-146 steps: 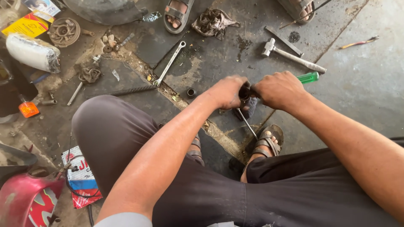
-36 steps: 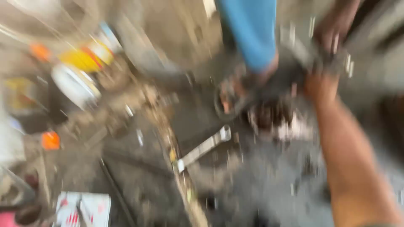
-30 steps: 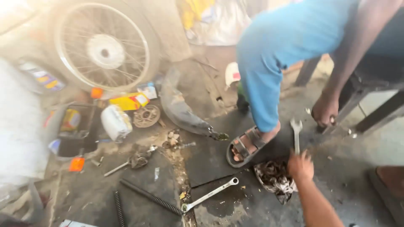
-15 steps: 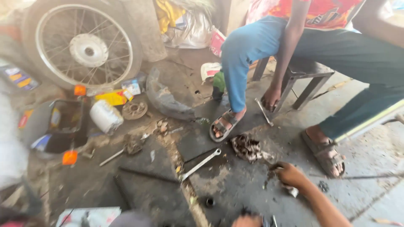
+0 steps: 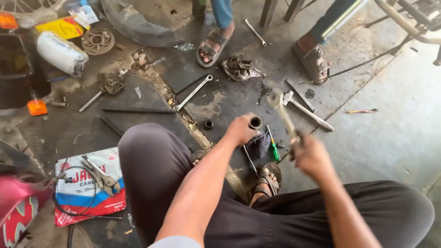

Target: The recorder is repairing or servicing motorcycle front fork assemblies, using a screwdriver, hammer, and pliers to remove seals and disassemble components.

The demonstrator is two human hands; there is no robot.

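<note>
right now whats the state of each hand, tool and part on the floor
left hand: closed around a short dark tube, held upright
dark tube: open end up
right hand: gripping a spanner, raised, blurred
spanner: held off the floor
hammer: lying flat
long wrench: lying flat
green screwdriver: lying by the foot
locking pliers: resting on a printed packet
coil spring: lying flat

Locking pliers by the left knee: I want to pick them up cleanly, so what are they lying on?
The locking pliers lie on a red, white and blue printed packet, with a black cable looped across it. Whatever lies under the packet is hidden.
</note>
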